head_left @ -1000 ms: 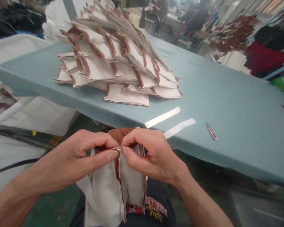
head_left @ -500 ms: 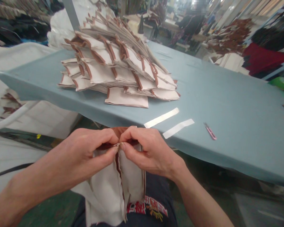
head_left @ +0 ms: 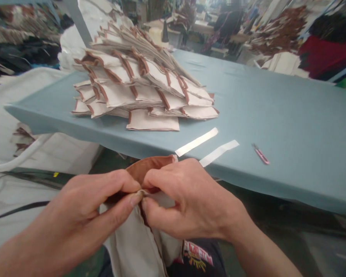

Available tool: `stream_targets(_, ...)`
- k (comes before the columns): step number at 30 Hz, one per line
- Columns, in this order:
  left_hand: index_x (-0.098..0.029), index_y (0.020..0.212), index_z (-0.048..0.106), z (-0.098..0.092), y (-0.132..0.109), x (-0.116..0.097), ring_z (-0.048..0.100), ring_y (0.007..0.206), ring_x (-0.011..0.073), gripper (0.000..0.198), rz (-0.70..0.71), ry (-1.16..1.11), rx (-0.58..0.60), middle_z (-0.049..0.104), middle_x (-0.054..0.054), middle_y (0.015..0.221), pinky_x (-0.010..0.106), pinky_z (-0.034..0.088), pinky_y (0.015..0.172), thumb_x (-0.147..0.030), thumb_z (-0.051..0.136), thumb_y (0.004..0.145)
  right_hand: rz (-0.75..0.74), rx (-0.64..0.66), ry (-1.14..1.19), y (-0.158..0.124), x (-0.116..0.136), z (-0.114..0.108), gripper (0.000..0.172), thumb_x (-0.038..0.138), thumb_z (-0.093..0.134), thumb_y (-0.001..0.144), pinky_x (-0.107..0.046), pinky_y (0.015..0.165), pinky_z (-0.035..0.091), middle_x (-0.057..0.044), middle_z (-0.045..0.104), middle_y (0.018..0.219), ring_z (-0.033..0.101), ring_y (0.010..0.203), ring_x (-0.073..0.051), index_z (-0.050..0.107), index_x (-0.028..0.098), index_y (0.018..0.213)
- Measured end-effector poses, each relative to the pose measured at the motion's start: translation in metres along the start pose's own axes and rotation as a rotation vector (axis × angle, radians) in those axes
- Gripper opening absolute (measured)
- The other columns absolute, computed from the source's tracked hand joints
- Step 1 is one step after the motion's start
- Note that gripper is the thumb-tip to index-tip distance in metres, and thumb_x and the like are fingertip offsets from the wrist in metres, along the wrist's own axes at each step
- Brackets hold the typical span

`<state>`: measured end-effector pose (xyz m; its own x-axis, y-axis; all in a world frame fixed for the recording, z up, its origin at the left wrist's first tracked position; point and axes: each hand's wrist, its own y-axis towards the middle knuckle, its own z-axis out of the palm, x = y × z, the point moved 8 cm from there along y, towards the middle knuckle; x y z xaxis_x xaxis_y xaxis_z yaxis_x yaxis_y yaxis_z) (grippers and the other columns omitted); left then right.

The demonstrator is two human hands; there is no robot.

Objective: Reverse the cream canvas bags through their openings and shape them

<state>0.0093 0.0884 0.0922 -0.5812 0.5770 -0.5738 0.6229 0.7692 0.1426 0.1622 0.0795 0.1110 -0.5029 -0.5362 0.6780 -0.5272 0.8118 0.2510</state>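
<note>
Both hands, with the cream cloth piece [head_left: 132, 242] between them, sit lower in view than half a second ago, and more of its brown lining [head_left: 150, 165] shows just beyond the fingertips. It hangs below the fingers over the lap, its mouth parted. The left hand [head_left: 86, 207] has thumb and forefinger closed in a pinch on the mouth's edge; the right hand [head_left: 187, 200] holds the same edge just beside it, thumb and forefinger bent around the cloth with barely a gap.

Left of the fingers and farther off, a white bin [head_left: 5, 167] holds cream-and-brown cloth [head_left: 23, 140]; how full it is cannot be told. Straight beyond the fingers, a pile of similar pieces [head_left: 141, 84] rests on the blue table [head_left: 276, 107]. Two white strips [head_left: 196, 141] lie beyond the right hand, with pink snips [head_left: 260, 154] farther right.
</note>
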Motion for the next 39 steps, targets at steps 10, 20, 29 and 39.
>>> stream_targets(10, -0.030, 0.100, 0.074, 0.007, 0.010, 0.017, 0.069, 0.059, 0.0101, 0.012, -0.013, -0.017, -0.050, 0.078, -0.009, 0.077, 0.020, 0.046, 0.057, -0.031, 0.063, 0.103, 0.126, 0.162, -0.241, 0.013, -0.019, 0.026, 0.014, 0.020, 0.060, 0.090, -0.036, 0.062, 0.024, -0.005, 0.079, 0.080, 0.061, 0.066, -0.018, 0.054, 0.024, 0.079)
stream_targets(20, -0.027, 0.109, 0.064, -0.003, -0.001, -0.002, 0.078, 0.077, 0.0151, 0.020, 0.363, 0.199, -0.139, 0.081, -0.002, 0.090, 0.027, 0.056, 0.075, -0.010, 0.056, 0.110, 0.119, 0.086, 0.301, 0.018, -0.040, 0.036, 0.015, 0.021, 0.059, 0.084, -0.029, 0.065, 0.033, 0.006, 0.057, 0.068, 0.049, 0.064, -0.012, 0.049, 0.024, 0.073)
stream_targets(29, -0.020, 0.133, 0.076, -0.001, -0.030, -0.003, 0.083, 0.099, 0.0183, 0.031, 0.571, 0.243, -0.175, 0.087, 0.006, 0.116, 0.030, 0.066, 0.094, -0.015, 0.049, 0.117, 0.383, 0.257, 1.061, 0.005, -0.050, 0.067, 0.036, 0.046, 0.090, 0.084, -0.025, 0.053, 0.031, 0.007, 0.052, 0.066, 0.040, 0.060, -0.010, 0.065, 0.021, 0.077)
stream_targets(39, -0.023, 0.163, 0.061, 0.020, -0.043, -0.009, 0.075, 0.131, 0.0262, 0.049, 0.365, 0.258, -0.251, 0.079, 0.007, 0.148, 0.039, 0.053, 0.123, -0.023, 0.051, 0.115, 0.372, 0.000, 1.300, 0.002, -0.052, 0.074, 0.063, 0.070, 0.094, 0.084, -0.026, 0.052, 0.023, 0.007, 0.040, 0.062, 0.028, 0.057, -0.009, 0.056, 0.023, 0.068)
